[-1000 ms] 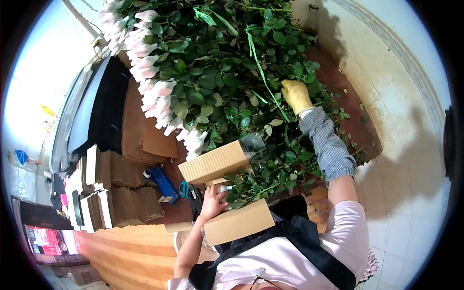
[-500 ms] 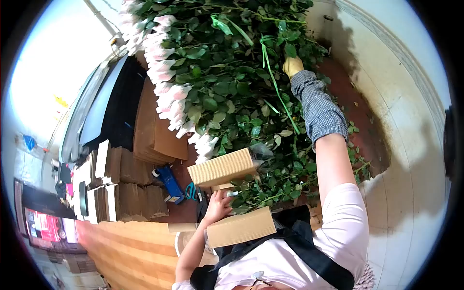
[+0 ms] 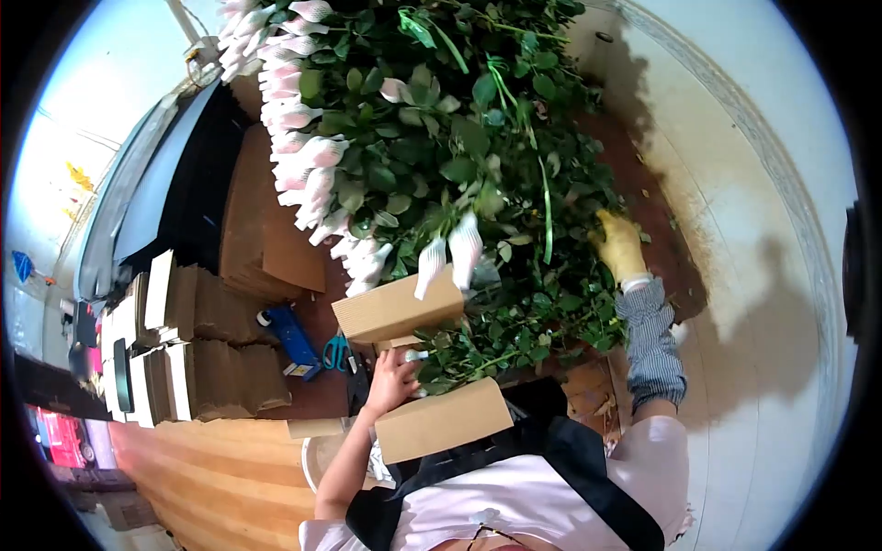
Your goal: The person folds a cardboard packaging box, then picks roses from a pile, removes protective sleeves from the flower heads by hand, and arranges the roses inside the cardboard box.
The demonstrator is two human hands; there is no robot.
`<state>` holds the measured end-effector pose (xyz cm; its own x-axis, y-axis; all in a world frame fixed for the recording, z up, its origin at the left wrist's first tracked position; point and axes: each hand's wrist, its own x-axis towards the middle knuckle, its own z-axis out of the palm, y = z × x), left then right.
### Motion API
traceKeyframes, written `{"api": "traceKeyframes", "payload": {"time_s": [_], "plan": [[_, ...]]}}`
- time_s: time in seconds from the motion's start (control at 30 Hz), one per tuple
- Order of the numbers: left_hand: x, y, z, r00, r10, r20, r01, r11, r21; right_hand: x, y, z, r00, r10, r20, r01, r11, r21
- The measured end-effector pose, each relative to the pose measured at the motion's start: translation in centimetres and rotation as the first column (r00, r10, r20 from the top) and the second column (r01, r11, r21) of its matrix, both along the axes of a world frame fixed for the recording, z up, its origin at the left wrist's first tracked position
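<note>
My right hand, in a yellow glove and grey checked sleeve, is closed around rose stems at the right edge of the foliage. Two roses with white-netted pink buds, one bud beside the other, hang out over the folded corrugated cardboard; their stems run into the leaves toward the glove. My bare left hand has its fingers curled at the head end of a smaller rose bunch, by a netted bud. A second cardboard flap lies nearest my body. Leaves hide much of the stems.
A large heap of netted roses with green ties fills the table's far side. To the left are stacked cardboard sleeves, a blue tape dispenser and teal-handled scissors. A tiled wall stands on the right.
My gloved right hand has come out of the heap toward me, and roses with netted buds now hang over the foliage. My left hand stays by the smaller bunch. The view has shifted slightly.
</note>
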<state>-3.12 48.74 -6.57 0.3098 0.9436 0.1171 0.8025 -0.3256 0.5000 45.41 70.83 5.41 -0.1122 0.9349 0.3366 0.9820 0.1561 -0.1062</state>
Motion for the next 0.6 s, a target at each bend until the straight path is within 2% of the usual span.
{"api": "traceKeyframes", "payload": {"time_s": [0.03,0.07,0.1,0.13,0.2,0.27,0.3,0.33,0.4,0.43,0.53,0.57,0.6], "plan": [[0.1,0.0,0.2,1.0,0.0,-0.005,0.0,1.0,0.009,-0.9,-1.0,1.3,0.995,-0.095,0.007,0.095,0.983,-0.157],[0.2,0.3,0.5,1.0,-0.007,-0.002,0.007,1.0,0.015,-1.6,-0.7,2.0,0.995,-0.102,0.01,0.102,0.983,-0.151],[0.3,0.4,0.7,1.0,0.0,0.008,0.0,1.0,0.009,-2.3,0.0,2.6,0.972,0.058,-0.227,-0.055,0.998,0.017],[0.3,0.1,0.9,1.0,0.006,0.015,-0.006,1.0,-0.005,-3.4,0.4,3.1,0.872,0.245,-0.423,-0.169,0.963,0.21],[0.2,0.0,0.5,1.0,0.003,0.005,-0.003,1.0,0.017,-8.0,1.0,6.4,0.813,0.436,-0.385,-0.236,0.852,0.467],[0.2,0.0,0.7,1.0,-0.002,-0.004,0.002,1.0,-0.003,-11.6,1.7,8.0,0.747,0.519,-0.416,-0.341,0.835,0.432],[0.1,0.0,0.5,1.0,0.005,-0.012,-0.005,1.0,-0.007,-12.9,2.1,8.1,0.871,0.357,-0.336,-0.291,0.928,0.232],[0.2,0.0,0.6,1.0,0.005,-0.015,-0.005,1.0,-0.002,-13.6,2.7,7.2,0.966,0.25,-0.071,-0.238,0.96,0.148],[-0.1,0.0,-0.2,1.0,0.002,0.024,-0.002,1.0,0.008,-15.1,2.7,6.6,0.95,0.041,0.311,-0.114,0.968,0.222],[-0.2,0.0,-0.7,0.999,0.003,0.048,-0.003,1.0,0.002,-16.0,1.7,6.7,0.883,0.101,0.458,-0.134,0.99,0.039],[0.0,-0.2,-0.4,0.999,0.029,0.025,-0.029,0.999,-0.017,-16.1,0.0,2.1,0.846,0.199,0.494,-0.194,0.979,-0.062],[0.2,-0.1,-0.4,0.999,0.025,0.033,-0.025,1.0,-0.017,-15.0,1.3,-0.3,0.952,0.272,0.137,-0.279,0.96,0.032],[0.2,-0.2,-0.3,0.999,0.022,0.045,-0.021,1.0,-0.022,-13.9,2.7,-2.8,0.858,0.433,-0.276,-0.399,0.901,0.173]]}}
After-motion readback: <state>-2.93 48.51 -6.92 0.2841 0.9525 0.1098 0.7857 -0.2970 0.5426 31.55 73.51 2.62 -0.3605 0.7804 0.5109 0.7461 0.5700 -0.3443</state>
